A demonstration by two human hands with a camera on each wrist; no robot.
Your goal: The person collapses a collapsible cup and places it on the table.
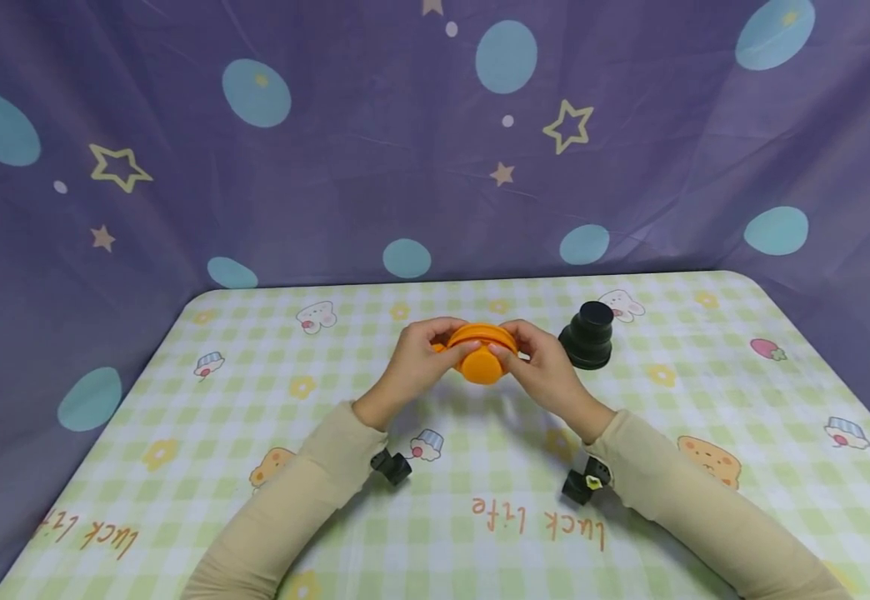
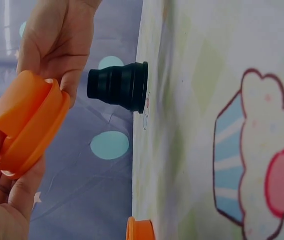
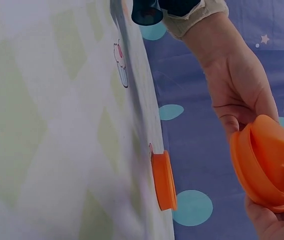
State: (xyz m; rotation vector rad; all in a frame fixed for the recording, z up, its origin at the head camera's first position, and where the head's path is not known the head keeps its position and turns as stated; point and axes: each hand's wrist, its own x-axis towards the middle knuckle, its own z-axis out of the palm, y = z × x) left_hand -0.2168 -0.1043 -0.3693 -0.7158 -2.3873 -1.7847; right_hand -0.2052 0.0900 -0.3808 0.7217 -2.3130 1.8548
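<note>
Both hands hold an orange collapsible cup [image 1: 482, 367] above the middle of the table, its rings partly folded together and its rounded part facing the person. My left hand [image 1: 427, 354] grips the cup's left side, thumb across the front. On the opposite side my right hand [image 1: 543, 367] pinches the rim, thumb pressing on the front. Some fingers are hidden behind the cup. Below it, a round orange piece [image 3: 164, 182] like a lid rests on the table; the left wrist view catches only part of it. A dark stepped collapsible cup [image 1: 588, 337] stands wide end down beyond my right hand.
A checked tablecloth [image 1: 225, 400] with printed cartoons covers the table. A purple curtain [image 1: 345, 167] with stars and dots hangs behind its far edge. Small black devices [image 1: 392, 467] are strapped at both wrists.
</note>
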